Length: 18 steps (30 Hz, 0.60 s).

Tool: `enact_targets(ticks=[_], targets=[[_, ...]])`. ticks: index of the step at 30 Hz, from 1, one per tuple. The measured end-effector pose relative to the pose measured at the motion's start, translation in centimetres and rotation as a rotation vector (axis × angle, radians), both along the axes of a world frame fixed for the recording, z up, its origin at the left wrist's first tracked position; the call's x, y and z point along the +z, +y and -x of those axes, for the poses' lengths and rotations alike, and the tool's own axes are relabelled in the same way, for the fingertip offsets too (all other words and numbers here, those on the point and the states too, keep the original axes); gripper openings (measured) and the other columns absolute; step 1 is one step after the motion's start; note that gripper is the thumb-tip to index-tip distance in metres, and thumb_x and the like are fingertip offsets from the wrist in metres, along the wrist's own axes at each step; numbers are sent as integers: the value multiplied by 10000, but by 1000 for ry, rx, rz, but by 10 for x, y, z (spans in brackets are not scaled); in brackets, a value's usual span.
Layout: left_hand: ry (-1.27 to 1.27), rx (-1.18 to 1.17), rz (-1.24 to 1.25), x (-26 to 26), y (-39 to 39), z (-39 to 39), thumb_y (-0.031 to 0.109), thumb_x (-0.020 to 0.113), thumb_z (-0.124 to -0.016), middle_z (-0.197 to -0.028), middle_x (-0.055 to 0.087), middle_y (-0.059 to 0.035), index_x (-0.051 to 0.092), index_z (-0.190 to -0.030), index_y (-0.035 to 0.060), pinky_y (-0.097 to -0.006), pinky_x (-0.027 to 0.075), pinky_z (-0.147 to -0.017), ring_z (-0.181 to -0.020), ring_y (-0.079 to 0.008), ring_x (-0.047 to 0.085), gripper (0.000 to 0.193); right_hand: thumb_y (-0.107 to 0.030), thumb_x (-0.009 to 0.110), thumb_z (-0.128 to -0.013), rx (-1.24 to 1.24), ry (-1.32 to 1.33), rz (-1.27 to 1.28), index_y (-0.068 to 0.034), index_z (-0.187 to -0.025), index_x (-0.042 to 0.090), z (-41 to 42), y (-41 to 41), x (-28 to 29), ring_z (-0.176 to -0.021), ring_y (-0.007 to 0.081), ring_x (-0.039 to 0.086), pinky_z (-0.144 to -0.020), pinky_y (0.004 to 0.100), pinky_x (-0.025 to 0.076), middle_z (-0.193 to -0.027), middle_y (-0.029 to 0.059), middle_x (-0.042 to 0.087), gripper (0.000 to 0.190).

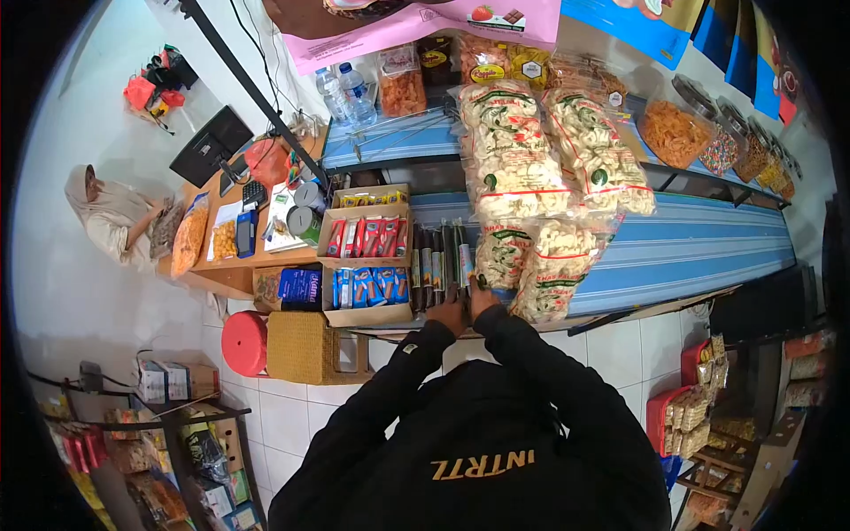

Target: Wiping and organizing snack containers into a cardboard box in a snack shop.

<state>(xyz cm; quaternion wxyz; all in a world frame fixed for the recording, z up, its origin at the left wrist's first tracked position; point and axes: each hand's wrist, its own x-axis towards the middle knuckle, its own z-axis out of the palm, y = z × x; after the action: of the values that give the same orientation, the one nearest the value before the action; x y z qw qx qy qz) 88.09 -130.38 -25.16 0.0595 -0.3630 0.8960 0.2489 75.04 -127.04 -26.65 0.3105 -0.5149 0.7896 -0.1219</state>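
Long dark wrapped sticks (427, 265) lie in a row on the blue striped table (690, 245). My left hand (449, 313) rests at their near ends, and my right hand (483, 299) touches the rightmost ones. The fingers are partly hidden, so a firm grip cannot be made out. Left of the sticks stand open cardboard boxes with blue packets (370, 287), red packets (367, 237) and yellow packets (373, 198). Large clear bags of pale ring-shaped crackers (514, 152) are piled to the right, the lower ones (554, 282) close beside my right hand.
Snack jars (676, 129) and water bottles (357, 93) line the raised back shelf. A wooden desk (232, 265) with a monitor (211, 146) adjoins at left; another person (116, 212) holds a bag beyond it. A woven stool (302, 348) and a red stool (244, 343) stand below.
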Motion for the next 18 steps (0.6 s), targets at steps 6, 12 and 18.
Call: enact_targets(ticks=[6, 12, 18], targets=[[-1, 173, 47, -1, 9, 6, 341, 574, -774, -1300, 370, -224, 413, -1290, 92, -487, 502, -707, -891, -420, 596, 596, -178, 467, -847, -40, 0, -72, -42, -1397, 182, -4, -7, -7, -873, 450, 587, -729, 486, 481, -946, 344, 570, 634], [120, 248, 57, -11, 15, -8, 248, 602, -747, -1200, 403, -231, 398, -1328, 140, -482, 464, -816, -1018, -429, 509, 626, -180, 477, -853, 19, 48, -3, -22, -1394, 158, -7, -3, -6, -789, 463, 589, -692, 501, 478, -847, 324, 588, 647], [222, 308, -20, -27, 14, -11, 137, 617, -700, -1172, 423, -230, 421, -1324, 184, -457, 444, -866, -1032, -414, 504, 656, -142, 536, -814, -75, -23, 282, -4, -1353, 248, -4, 7, -24, -665, 449, 586, -625, 507, 474, -701, 266, 596, 627]])
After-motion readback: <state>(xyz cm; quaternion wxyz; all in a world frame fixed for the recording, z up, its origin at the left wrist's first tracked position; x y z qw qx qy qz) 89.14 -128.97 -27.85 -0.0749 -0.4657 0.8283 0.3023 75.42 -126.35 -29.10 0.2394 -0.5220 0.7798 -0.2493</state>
